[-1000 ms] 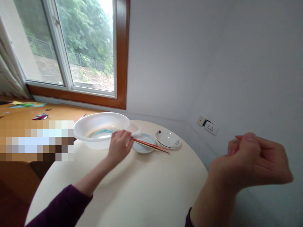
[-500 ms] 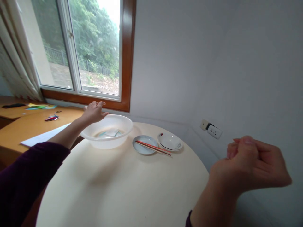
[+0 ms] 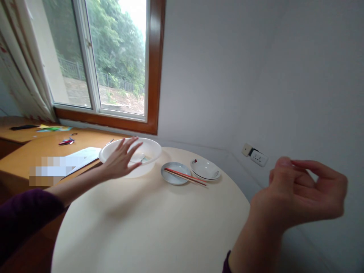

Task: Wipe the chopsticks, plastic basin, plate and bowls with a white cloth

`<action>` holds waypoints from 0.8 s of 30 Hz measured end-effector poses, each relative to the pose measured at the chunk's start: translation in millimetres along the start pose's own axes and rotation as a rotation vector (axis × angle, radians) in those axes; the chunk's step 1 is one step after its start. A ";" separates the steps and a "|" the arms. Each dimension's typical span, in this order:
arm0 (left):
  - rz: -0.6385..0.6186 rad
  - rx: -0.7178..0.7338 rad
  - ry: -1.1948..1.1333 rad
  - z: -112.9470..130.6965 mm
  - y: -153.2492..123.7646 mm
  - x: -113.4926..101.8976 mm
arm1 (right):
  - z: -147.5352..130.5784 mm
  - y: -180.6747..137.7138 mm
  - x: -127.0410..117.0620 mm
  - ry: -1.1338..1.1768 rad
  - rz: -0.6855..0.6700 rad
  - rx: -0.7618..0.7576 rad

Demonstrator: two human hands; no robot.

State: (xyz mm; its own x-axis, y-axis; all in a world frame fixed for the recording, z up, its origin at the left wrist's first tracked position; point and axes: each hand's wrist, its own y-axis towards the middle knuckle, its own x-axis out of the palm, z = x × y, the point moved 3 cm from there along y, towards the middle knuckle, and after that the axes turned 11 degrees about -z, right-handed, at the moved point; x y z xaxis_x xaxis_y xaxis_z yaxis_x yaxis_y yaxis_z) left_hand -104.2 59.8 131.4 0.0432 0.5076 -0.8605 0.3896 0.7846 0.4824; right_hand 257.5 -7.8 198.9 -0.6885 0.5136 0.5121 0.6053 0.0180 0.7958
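Observation:
My left hand [image 3: 121,158] hovers with its fingers spread in front of the near left rim of a white plastic basin [image 3: 150,146]; it holds nothing. The basin stands on a round cream table [image 3: 153,223] and has a little water and a white scrap in it. To its right lies a small pale blue dish [image 3: 173,179] with red chopsticks [image 3: 186,176] across it, then a white dish [image 3: 205,169]. My right hand [image 3: 301,195] is raised off the table's right side, fingers loosely curled and parting, with nothing visible in them.
A wooden desk [image 3: 36,151] left of the table carries a sheet of paper [image 3: 82,155] and small coloured bits. A window [image 3: 102,60] with a brown frame is behind it. A wall socket [image 3: 257,157] sits low on the grey wall.
My left hand let go of the white scrap into the basin, swung past its far rim, then came back to the near side, open. My right hand's fist has loosened.

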 end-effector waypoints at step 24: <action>-0.768 0.153 -0.396 79.1 -88.7 111.7 | -22.1 -53.1 44.8 -0.150 -0.691 -0.167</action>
State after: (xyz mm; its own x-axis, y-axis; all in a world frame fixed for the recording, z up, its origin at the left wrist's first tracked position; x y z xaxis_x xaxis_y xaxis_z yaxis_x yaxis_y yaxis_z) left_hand -61.1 18.8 -20.4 0.0236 -0.3243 -0.9457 0.5597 0.7881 -0.2563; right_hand 185.7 -4.7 186.7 -0.8224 0.5443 -0.1655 -0.0253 0.2556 0.9664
